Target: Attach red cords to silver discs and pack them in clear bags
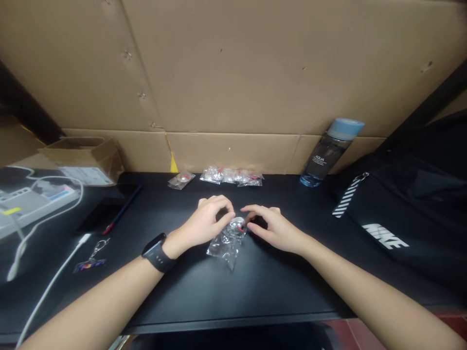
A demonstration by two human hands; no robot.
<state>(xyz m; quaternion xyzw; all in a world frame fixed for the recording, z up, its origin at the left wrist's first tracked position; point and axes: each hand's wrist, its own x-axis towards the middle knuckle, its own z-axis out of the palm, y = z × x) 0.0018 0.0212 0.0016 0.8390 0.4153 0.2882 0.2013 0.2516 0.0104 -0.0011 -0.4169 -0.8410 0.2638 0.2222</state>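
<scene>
A small clear plastic bag (223, 247) lies on the black table in front of me. Inside its upper end is a round silvery item (236, 224) with a red mark; its exact kind cannot be made out. My left hand (213, 219) pinches the bag's upper left edge between thumb and fingers, a black watch (157, 251) on that wrist. From the other side, my right hand (274, 227) has its thumb and a curled finger closed at the bag's right edge, while the index finger reaches out above it. The fingertips partly cover the bag's top.
Several similar bagged items (228, 175) line the back, one more bag (181, 179) to their left. A water bottle (324, 155) leans on the cardboard wall (233, 73). A black bag (412, 209) is right; a small box (87, 158), power strip (40, 199) and keychain (91, 262) are left.
</scene>
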